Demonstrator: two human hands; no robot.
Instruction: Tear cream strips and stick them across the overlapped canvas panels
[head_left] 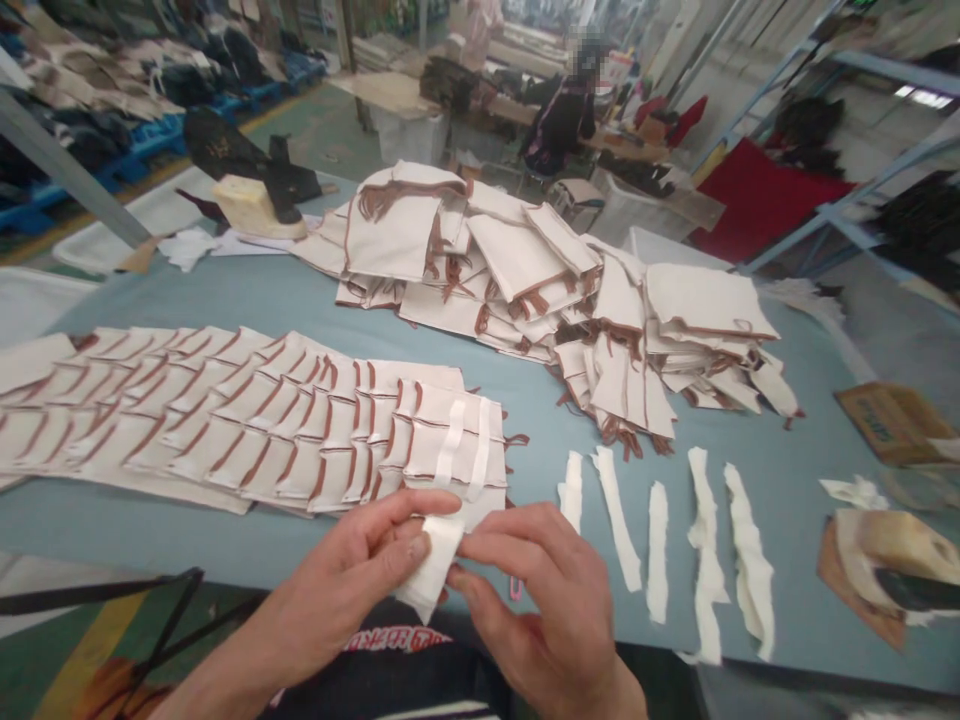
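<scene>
Near the table's front edge, my left hand pinches a folded white strip between thumb and fingers. My right hand is closed at the strip's right edge, thumb and fingertips pressed together on it. Just beyond the hands, overlapping cream fabric pieces with brown edging lie in rows. Two narrow white strips rest on the right end of these rows. To the right of my right hand, several torn white strips are laid apart on the blue-green tabletop.
A heap of cream pieces with brown ties covers the back of the table. An iron-like block tool sits at the right edge, a cardboard box behind it. Another block stands back left. A person sits farther off.
</scene>
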